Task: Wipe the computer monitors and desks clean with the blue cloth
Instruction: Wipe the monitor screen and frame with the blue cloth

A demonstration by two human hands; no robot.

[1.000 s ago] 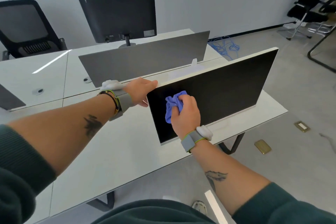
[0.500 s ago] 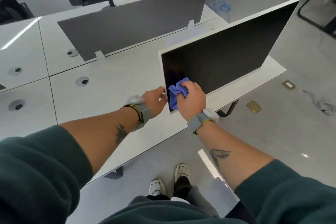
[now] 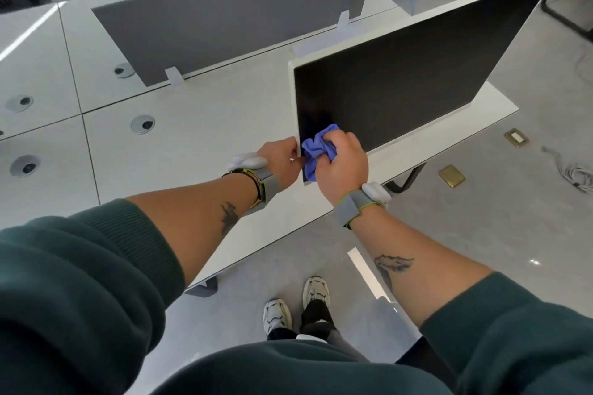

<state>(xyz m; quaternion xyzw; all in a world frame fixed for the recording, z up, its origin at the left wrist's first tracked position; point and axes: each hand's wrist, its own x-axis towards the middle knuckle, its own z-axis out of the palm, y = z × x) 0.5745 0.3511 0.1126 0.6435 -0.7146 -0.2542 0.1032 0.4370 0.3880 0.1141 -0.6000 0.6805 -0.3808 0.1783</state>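
- Left hand (image 3: 279, 159) pinches the left edge of the white-framed flat black monitor (image 3: 417, 74); a slack hold could let it tip.
- Right hand (image 3: 341, 163) grips the crumpled blue cloth (image 3: 316, 151) at the screen's lower-left corner; hard pressing might shove it over.

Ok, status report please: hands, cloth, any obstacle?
Right hand grips blue cloth on monitor lower corner. Left hand holds monitor edge. Nothing blocks the screen.

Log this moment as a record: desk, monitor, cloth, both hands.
desk: white, with round cable ports
monitor: stands on the desk, screen dark
blue cloth: bunched, at the screen's lower left corner
right hand: holds the blue cloth against the screen
left hand: grips the monitor's left edge near the bottom
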